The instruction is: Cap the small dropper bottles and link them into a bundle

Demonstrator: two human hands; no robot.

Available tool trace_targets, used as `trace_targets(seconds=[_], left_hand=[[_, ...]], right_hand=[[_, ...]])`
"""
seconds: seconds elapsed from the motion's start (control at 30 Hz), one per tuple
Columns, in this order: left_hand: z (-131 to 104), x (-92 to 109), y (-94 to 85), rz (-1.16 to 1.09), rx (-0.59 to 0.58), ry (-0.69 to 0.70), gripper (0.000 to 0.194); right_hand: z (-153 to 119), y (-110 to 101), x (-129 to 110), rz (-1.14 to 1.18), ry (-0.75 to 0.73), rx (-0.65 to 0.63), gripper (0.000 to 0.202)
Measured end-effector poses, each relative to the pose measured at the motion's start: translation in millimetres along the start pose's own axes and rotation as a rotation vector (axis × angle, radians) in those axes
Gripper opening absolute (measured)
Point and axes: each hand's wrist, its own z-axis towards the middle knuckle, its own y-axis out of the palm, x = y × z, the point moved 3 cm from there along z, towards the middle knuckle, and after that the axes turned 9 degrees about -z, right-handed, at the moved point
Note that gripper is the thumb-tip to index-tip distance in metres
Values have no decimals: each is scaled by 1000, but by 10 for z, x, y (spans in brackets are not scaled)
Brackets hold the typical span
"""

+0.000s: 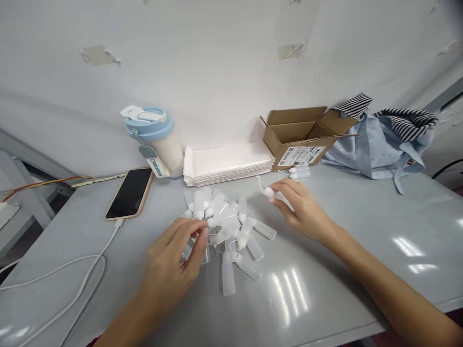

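Note:
Many small translucent plastic dropper bottles with white caps lie in a loose pile [227, 279] on the grey table. My left hand [173, 255] is at the left side of the pile, thumb and index finger nearly together at the nozzle end of one bottle [224, 220] lying on top. The fingertips partly hide that end. To the right of the pile, my right hand [302, 207] pinches another dropper bottle [268, 192], raised above the table; its cap strap sticks out to the left and its body is mostly hidden by the fingers.
Behind the pile lies a stack of white padded envelopes [231, 161]. An open cardboard box [300, 137] stands right of it, with several bottles [299, 172] before it. A blue-lidded cup [168, 149], a charging phone [130, 193] and a blue fabric bag [379, 144] flank these.

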Motion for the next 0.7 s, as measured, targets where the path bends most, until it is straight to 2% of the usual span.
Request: trace_targets(seconds=[0.1,0.23,0.43,0.57,0.7], left_hand=[[-15,34,-1,-38,-38,-33,11],[-29,98,3,-61,-114,-36,14],[-37,132,50,-104,-128,4,13],[-40,126,59,-111,-129,-16,17],[-33,138,51,-120,-130,-41,13]], right_hand=[[-37,-13,-299,166,-130,-6,18],[-70,-36,-530,195,-222,-39,18],[-83,-80,-585,158,-254,-28,20],[-93,-85,-600,145,-273,-16,19],[-99,-85,-641,134,-300,4,18]])
